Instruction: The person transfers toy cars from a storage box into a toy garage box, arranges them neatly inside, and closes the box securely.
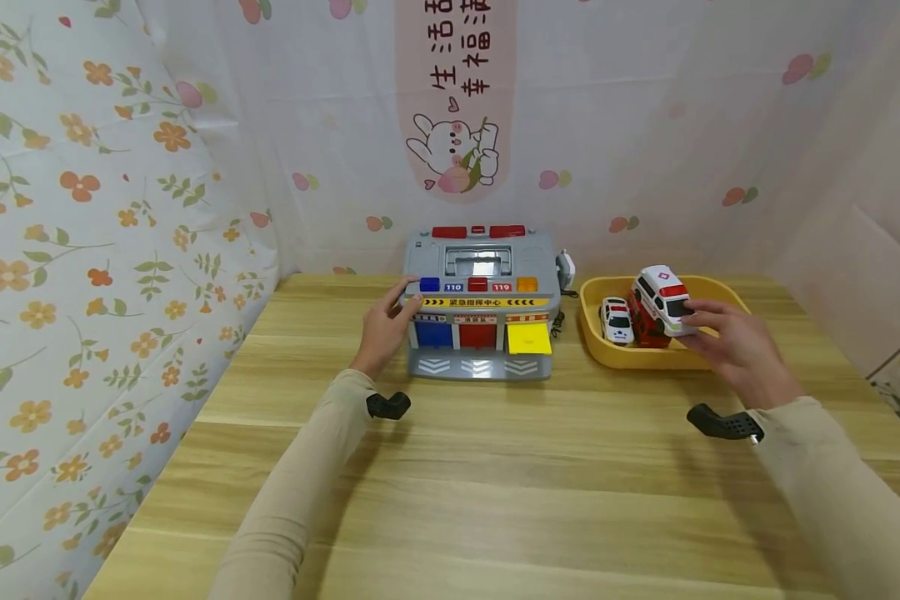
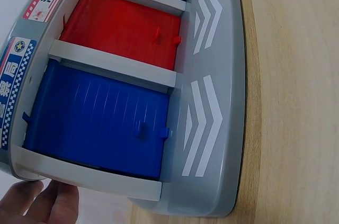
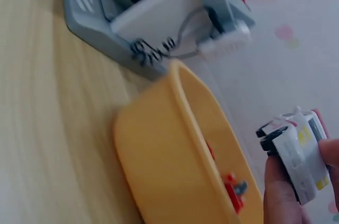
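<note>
Wood-grain tabletop point(image 1: 495, 492): right hand point(image 1: 744, 346) pinches the toy ambulance point(image 1: 660, 300), left hand point(image 1: 384, 331) rests, relaxed, against the emergency-center playset point(image 1: 480, 302). A slack pinch could drop the ambulance!

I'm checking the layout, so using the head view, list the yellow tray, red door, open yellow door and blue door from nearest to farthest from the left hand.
1. Blue door: just right of the left hand.
2. Red door: middle of the toy station.
3. Open yellow door: station's right end.
4. Yellow tray: right of the station.
</note>
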Demonstrator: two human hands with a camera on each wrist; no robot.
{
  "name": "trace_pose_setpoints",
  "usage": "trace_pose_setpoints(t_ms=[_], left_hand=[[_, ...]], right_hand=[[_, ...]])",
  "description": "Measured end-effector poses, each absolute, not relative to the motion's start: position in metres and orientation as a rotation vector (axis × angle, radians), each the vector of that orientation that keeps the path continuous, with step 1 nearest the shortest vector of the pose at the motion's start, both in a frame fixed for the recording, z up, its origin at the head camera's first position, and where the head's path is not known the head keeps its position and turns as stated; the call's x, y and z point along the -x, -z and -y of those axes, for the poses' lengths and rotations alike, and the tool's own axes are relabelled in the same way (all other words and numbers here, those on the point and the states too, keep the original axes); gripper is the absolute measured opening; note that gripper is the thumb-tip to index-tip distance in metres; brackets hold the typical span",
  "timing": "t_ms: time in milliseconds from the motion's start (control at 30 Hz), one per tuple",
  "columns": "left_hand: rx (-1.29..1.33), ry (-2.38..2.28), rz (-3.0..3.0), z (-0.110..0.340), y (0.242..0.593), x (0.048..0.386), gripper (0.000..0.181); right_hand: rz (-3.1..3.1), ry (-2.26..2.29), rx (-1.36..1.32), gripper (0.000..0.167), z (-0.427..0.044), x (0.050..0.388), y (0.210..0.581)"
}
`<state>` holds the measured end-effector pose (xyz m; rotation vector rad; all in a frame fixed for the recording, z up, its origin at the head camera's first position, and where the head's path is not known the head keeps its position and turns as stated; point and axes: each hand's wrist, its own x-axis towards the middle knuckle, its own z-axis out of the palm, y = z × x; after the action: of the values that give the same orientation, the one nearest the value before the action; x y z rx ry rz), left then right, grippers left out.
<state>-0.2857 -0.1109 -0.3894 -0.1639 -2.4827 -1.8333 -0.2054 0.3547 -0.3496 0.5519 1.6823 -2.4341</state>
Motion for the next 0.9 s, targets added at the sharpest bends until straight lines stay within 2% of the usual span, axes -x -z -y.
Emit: trace_pose_setpoints(t_ms=[200, 400, 667, 900], left_hand=[[0.164, 1.838, 2.487, 0.112, 0.39, 0.287, 0.039], [0.156, 1.825, 2.492, 0.112, 0.39, 0.287, 0.038], [0.159, 1.834, 2.477, 0.112, 0.39, 0.287, 0.039], [0.181, 1.829, 2.475, 0.112, 0.39, 0.287, 0.038]], right_hand=[[-1.608, 2.496, -0.449, 0.019, -0.335, 0.2, 0.353], [-1.463, 2.615, -0.237, 0.023, -0.317, 0.191, 0.357], [-1.567, 2.488, -0.266, 0.017, -0.294, 0.178, 0.358], [-1.531, 2.481, -0.278, 0.018, -0.279, 0.171, 0.36]])
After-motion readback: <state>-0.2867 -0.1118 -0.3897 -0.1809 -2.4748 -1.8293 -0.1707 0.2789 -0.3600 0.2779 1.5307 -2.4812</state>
